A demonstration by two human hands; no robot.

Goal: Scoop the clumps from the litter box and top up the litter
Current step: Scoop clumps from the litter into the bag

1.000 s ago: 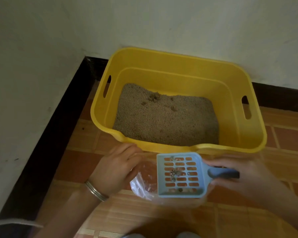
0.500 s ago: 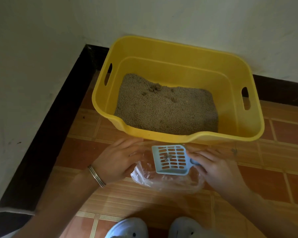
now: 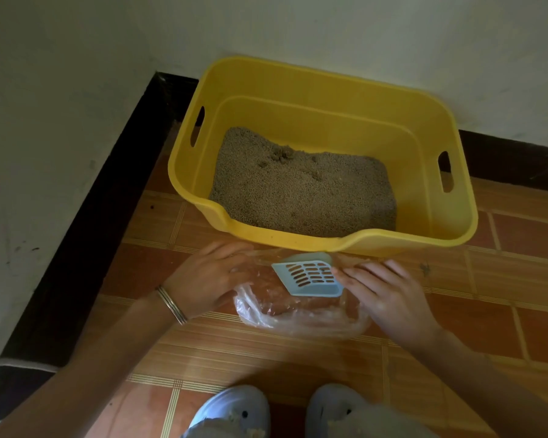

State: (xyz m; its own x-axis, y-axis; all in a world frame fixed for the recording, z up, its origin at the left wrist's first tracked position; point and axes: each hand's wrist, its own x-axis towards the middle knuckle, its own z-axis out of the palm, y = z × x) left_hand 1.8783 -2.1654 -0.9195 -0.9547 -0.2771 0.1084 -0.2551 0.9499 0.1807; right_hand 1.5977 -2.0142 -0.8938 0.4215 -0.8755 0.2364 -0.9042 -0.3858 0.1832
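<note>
Plastic box (image 3: pixel 329 86), plastic scoop (image 3: pixel 310 278) and clear film bag (image 3: pixel 291 314) on a tiled floor (image 3: pixel 487 311).
The yellow box is smooth moulded plastic with a soft sheen. The litter (image 3: pixel 298 194) in it is a matt, grainy bed of small tan pellets, rough and pitted near the back. The pale blue scoop is hard, slotted plastic. The bag is thin, crinkled and glossy. The orange tiles are smooth with a dull shine. A thin metal bangle (image 3: pixel 171 305) gleams. The wall (image 3: pixel 45 121) is matt, scuffed paint.

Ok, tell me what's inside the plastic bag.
The blue scoop sits in the mouth of the plastic bag; the right hand covers its handle. Clumps cannot be made out.
</note>
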